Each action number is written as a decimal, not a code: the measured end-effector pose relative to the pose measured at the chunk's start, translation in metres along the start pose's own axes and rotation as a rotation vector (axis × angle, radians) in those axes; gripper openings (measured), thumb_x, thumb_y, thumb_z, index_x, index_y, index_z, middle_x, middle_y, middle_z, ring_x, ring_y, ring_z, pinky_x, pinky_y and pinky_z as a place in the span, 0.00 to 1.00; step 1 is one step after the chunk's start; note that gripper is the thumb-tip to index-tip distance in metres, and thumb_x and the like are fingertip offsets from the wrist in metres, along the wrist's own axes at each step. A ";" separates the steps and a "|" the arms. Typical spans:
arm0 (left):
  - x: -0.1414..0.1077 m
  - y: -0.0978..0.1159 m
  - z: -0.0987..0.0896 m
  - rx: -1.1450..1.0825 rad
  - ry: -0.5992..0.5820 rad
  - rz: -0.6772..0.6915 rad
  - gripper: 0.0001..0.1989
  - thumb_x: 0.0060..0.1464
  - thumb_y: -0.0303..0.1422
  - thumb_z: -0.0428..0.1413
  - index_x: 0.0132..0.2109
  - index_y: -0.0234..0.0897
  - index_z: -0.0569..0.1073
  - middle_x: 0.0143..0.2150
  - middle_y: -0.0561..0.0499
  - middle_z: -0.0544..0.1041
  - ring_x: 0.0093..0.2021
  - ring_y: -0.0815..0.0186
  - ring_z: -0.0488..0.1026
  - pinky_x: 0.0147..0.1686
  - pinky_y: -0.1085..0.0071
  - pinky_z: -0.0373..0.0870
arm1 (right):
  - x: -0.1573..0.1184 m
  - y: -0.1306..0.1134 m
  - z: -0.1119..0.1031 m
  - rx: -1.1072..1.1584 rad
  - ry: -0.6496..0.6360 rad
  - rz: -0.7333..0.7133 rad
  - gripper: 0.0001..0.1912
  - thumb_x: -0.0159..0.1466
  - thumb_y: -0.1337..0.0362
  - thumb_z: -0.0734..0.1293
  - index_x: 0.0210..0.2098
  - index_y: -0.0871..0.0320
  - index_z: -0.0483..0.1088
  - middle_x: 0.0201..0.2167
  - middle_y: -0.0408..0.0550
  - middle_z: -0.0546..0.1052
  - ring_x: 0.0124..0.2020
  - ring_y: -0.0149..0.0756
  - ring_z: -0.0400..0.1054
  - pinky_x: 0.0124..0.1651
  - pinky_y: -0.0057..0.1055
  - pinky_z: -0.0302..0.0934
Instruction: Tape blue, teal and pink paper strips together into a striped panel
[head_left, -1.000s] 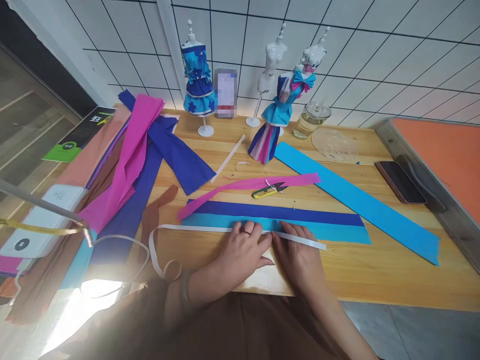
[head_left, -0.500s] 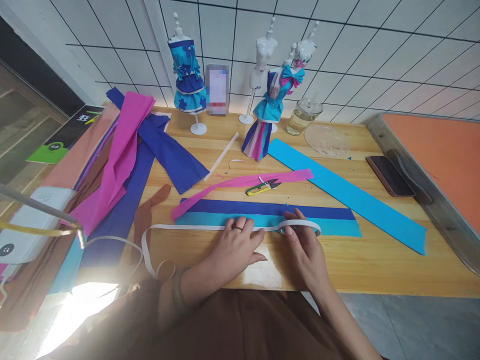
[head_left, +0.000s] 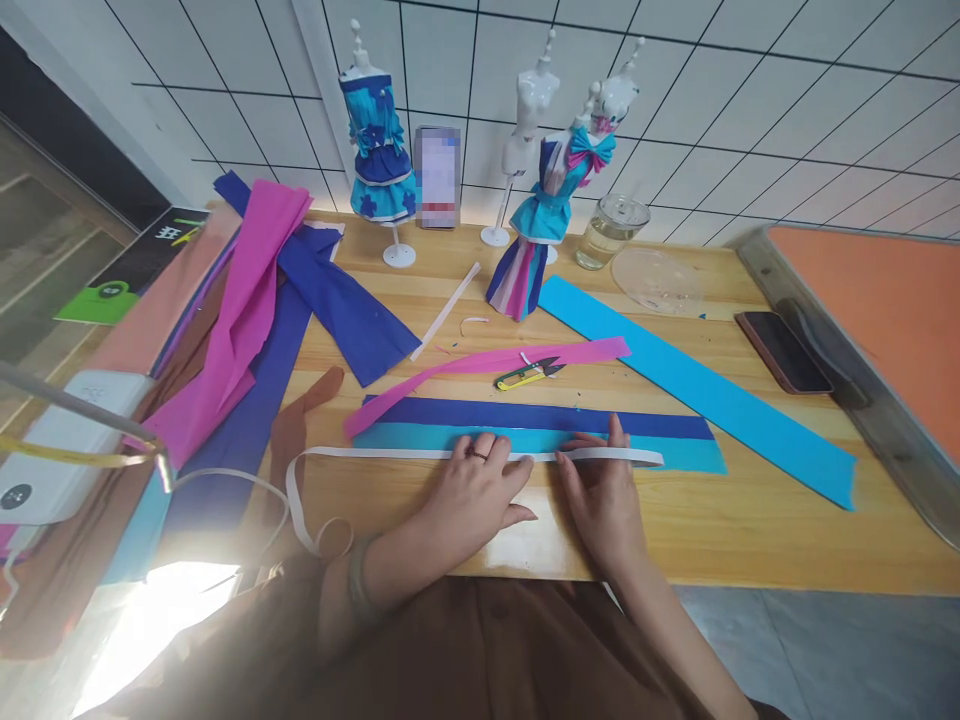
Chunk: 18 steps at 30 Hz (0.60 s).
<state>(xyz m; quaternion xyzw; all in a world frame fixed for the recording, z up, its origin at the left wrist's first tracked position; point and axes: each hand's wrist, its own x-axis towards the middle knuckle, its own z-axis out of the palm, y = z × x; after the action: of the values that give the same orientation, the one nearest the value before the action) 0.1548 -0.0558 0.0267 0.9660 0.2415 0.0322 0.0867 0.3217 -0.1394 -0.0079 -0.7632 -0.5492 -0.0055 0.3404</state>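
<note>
My left hand (head_left: 480, 485) lies palm down, its fingers apart and pressing a narrow white tape (head_left: 390, 454) along the lower edge of a light-blue fabric strip (head_left: 420, 438). A dark-blue band (head_left: 517, 412) runs along the top of that strip. Beside it, my right hand (head_left: 604, 500) is closed on the tape roll (head_left: 645, 457), which shows almost edge-on. The tape stretches between both hands, and its loose end curls past the table's front left. Above the strip lie a pink fabric strip (head_left: 442, 368) and yellow thread snips (head_left: 529, 374).
Dressed mini mannequins (head_left: 381, 150) and a bare one (head_left: 521, 135) stand at the back by a propped phone (head_left: 438, 178). A glass jar (head_left: 611, 232) is near them. A long blue strip (head_left: 720, 400) and another phone (head_left: 784, 352) lie right; fabric pieces (head_left: 225, 330) pile left.
My right hand has turned the tape roll from a visible ring to nearly edge-on, shifting it slightly right. One finger now points upward. My left hand stays pressed on the tape.
</note>
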 end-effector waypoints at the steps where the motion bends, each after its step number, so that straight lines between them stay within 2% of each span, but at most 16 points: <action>1: 0.000 0.000 0.000 0.001 0.000 0.001 0.27 0.50 0.51 0.54 0.54 0.43 0.66 0.44 0.45 0.67 0.46 0.55 0.61 0.42 0.60 0.58 | 0.000 0.001 0.001 0.003 0.009 0.001 0.37 0.65 0.55 0.61 0.65 0.61 0.39 0.38 0.51 0.73 0.48 0.44 0.65 0.60 0.55 0.45; 3: 0.000 0.000 0.000 0.004 0.003 0.000 0.27 0.50 0.51 0.54 0.53 0.44 0.67 0.44 0.45 0.66 0.46 0.55 0.61 0.42 0.60 0.58 | -0.001 0.002 0.001 0.006 0.023 0.014 0.38 0.64 0.56 0.61 0.65 0.63 0.39 0.38 0.51 0.73 0.48 0.46 0.65 0.61 0.56 0.42; 7: 0.000 0.000 0.001 0.009 0.015 -0.003 0.27 0.50 0.51 0.55 0.53 0.44 0.67 0.43 0.45 0.66 0.45 0.55 0.61 0.42 0.61 0.57 | -0.003 0.002 0.003 -0.032 0.037 0.028 0.37 0.64 0.55 0.60 0.65 0.64 0.40 0.39 0.53 0.72 0.52 0.50 0.61 0.61 0.56 0.43; 10: 0.000 0.000 0.003 0.008 0.021 -0.005 0.26 0.49 0.51 0.55 0.53 0.44 0.67 0.43 0.45 0.66 0.46 0.55 0.61 0.42 0.60 0.57 | -0.003 0.003 0.004 -0.040 0.051 0.015 0.37 0.64 0.55 0.61 0.64 0.65 0.41 0.39 0.53 0.72 0.56 0.50 0.57 0.61 0.56 0.43; 12: 0.000 0.000 0.004 0.008 0.023 -0.006 0.26 0.49 0.51 0.55 0.53 0.44 0.67 0.43 0.46 0.66 0.45 0.55 0.61 0.42 0.60 0.57 | -0.003 0.004 0.004 -0.045 0.052 0.010 0.33 0.64 0.55 0.61 0.62 0.64 0.47 0.39 0.53 0.72 0.57 0.50 0.55 0.61 0.57 0.42; 15: 0.000 0.000 0.004 0.012 0.027 -0.006 0.26 0.49 0.51 0.55 0.52 0.44 0.67 0.43 0.46 0.66 0.45 0.55 0.61 0.41 0.61 0.57 | -0.002 0.006 0.005 -0.068 0.029 -0.008 0.18 0.64 0.56 0.60 0.50 0.59 0.60 0.41 0.54 0.71 0.56 0.51 0.57 0.61 0.59 0.42; 18: 0.000 0.000 0.003 0.013 0.027 -0.005 0.26 0.49 0.52 0.55 0.52 0.44 0.68 0.42 0.46 0.66 0.44 0.55 0.61 0.41 0.61 0.57 | -0.002 0.007 0.004 -0.090 0.020 -0.006 0.13 0.63 0.57 0.60 0.43 0.58 0.62 0.42 0.54 0.71 0.54 0.51 0.59 0.60 0.59 0.42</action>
<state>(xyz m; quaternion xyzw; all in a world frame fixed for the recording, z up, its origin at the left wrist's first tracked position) 0.1556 -0.0562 0.0234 0.9654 0.2453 0.0435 0.0772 0.3249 -0.1401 -0.0155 -0.7758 -0.5474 -0.0388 0.3114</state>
